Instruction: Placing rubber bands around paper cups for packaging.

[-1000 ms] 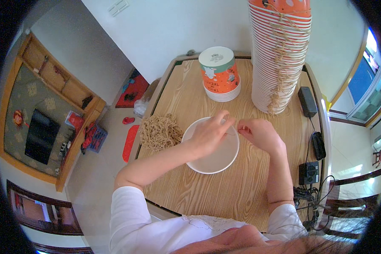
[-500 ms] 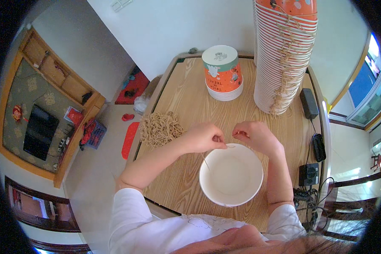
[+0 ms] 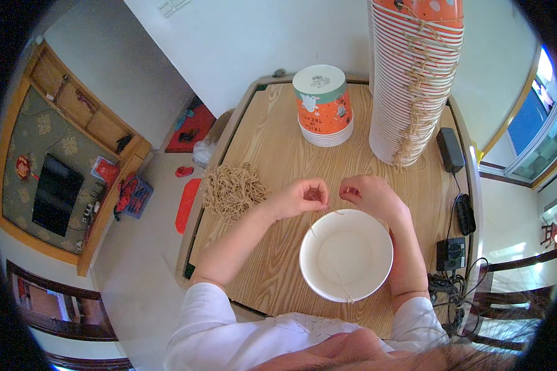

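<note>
In front of me stands a round white paper bucket (image 3: pixel 346 255), open side up. A thin tan twine (image 3: pixel 342 285) trails across its mouth, with one end over the near rim. My left hand (image 3: pixel 300 196) is above the far left rim, thumb and finger pinched on the twine. Close beside it, my right hand (image 3: pixel 371 195) is over the far rim, fingers curled together; whatever is between them is too small to make out. Left of my left hand lies a tangled heap of twine pieces (image 3: pixel 234 190).
Upside-down orange printed buckets (image 3: pixel 325 111) stand at the back of the wooden table (image 3: pixel 254 266). A tall nested bucket stack with twine handles (image 3: pixel 408 86) leans beside them. Black power adapters (image 3: pixel 450 255) and cables lie along the right edge.
The white bucket has shifted slightly right. Twine now trails across its mouth to the near rim. My left hand has moved up a little; my right hand stays nearly in place.
</note>
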### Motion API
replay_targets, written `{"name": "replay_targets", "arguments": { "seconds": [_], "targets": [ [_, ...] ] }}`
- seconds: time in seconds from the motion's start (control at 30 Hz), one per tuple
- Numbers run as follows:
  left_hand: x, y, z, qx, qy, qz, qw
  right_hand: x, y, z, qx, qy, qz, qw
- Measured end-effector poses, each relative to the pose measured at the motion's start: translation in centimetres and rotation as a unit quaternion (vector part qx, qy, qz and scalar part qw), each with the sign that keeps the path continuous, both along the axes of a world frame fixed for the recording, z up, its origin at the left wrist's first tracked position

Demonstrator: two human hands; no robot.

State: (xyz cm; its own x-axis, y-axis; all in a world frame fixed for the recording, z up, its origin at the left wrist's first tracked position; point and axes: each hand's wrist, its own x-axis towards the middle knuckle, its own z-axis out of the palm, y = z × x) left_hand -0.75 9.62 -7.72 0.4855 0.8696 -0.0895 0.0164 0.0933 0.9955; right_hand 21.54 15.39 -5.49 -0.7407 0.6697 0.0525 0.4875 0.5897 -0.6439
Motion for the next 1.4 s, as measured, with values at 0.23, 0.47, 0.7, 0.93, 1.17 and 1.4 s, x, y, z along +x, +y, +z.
{"name": "replay_targets", "arguments": {
  "seconds": [0.23, 0.47, 0.7, 0.93, 1.17, 1.4],
  "targets": [
    [1.4, -0.1, 0.3, 0.288, 0.202, 0.045, 0.935, 0.0, 0.3, -0.7, 0.006, -0.025, 0.012, 1.000],
    [2.2, 0.0, 0.4, 0.339, 0.257, 0.033, 0.904, -0.2, 0.1, -0.5, 0.004, 0.012, 0.026, 1.000],
    [1.7, 0.0, -0.6, 0.198, 0.162, 0.049, 0.966, 0.2, -0.6, 0.9, 0.003, 0.049, 0.038, 0.998],
    [1.8, -0.4, -2.9, -0.182, -0.164, 0.104, 0.964, 0.1, -1.3, 1.6, 0.030, 0.058, 0.062, 0.996],
    [2.9, -2.2, -1.1, -0.222, -0.145, 0.245, 0.933, 1.0, -1.8, 2.8, 0.015, 0.053, 0.033, 0.998],
    [2.4, -2.3, -0.9, -0.195, -0.134, 0.216, 0.947, 1.0, -2.6, 3.1, 0.070, 0.052, 0.010, 0.996]
  ]
}}
